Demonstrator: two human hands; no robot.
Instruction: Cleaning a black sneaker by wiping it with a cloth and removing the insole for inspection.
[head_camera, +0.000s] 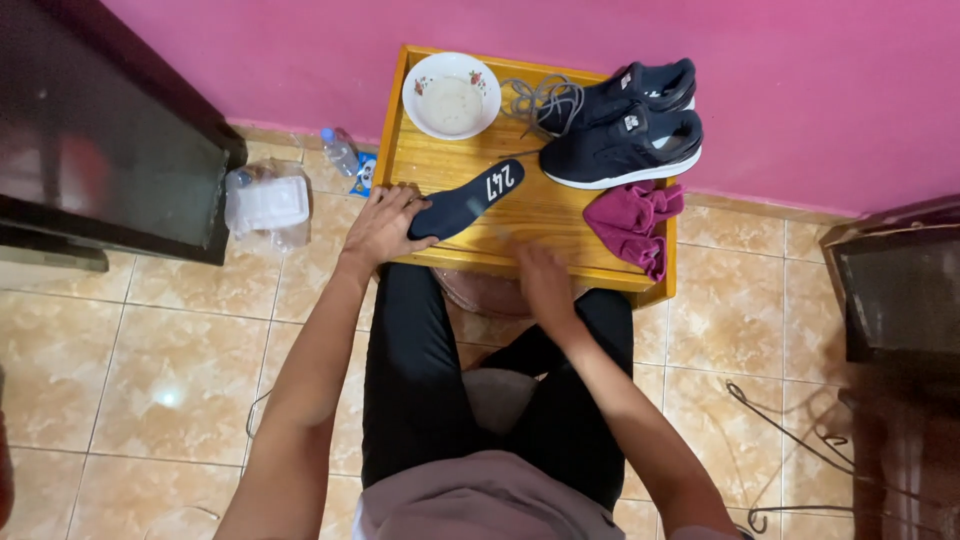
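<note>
Pinning the heel end of the dark blue insole (466, 200) to the wooden tray table (440, 160), the left hand (385, 225) lies flat with fingers spread, pressing down rather than clamped around it. The insole runs diagonally up and to the right from that hand, toe end free. The right hand (543, 282) sits at the tray's near edge, right of the insole and apart from it; motion blur hides its fingers, so its state cannot be told.

Risks, as judged: the free toe end could swing under one-sided pressure. The white bowl (452, 94) of pale liquid stands just beyond it; a knock could spill it toward the black sneakers (622, 125) and magenta cloth (632, 218).
</note>
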